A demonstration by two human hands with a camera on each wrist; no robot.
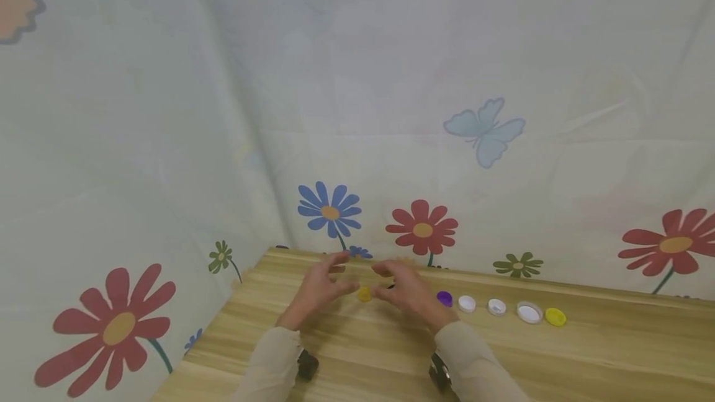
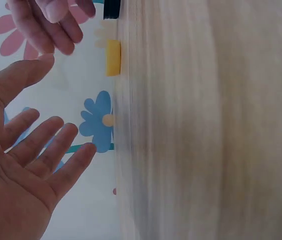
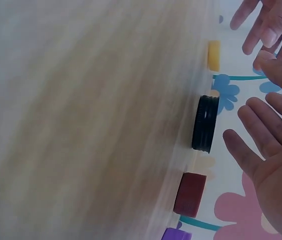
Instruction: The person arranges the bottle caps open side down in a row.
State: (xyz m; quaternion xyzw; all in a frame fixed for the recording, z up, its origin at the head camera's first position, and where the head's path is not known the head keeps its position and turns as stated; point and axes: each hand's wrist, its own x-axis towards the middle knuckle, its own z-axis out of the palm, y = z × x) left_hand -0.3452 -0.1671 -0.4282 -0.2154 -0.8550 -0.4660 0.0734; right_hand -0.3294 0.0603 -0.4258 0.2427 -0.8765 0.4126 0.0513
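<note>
Both hands hover above the wooden table with spread, bent fingers and nothing in them. The left hand [image 1: 323,287] has its palm turned toward the right hand [image 1: 404,290]. An orange-yellow cap [image 1: 365,294] lies on the table, showing between the two thumbs in the head view. In the right wrist view a black ridged lid [image 3: 205,124] stands nearest the right fingers, followed by a dark red cap [image 3: 190,195] and a purple cap [image 3: 176,234]. The right hand mostly hides the black lid and the red cap in the head view.
The row runs on to the right along the wooden table [image 1: 368,352]: a white cap [image 1: 467,304], another white cap [image 1: 496,307], a larger clear-rimmed white lid [image 1: 529,312] and a bright yellow lid [image 1: 555,317]. A flower-printed cloth [image 1: 357,110] hangs behind and at the left.
</note>
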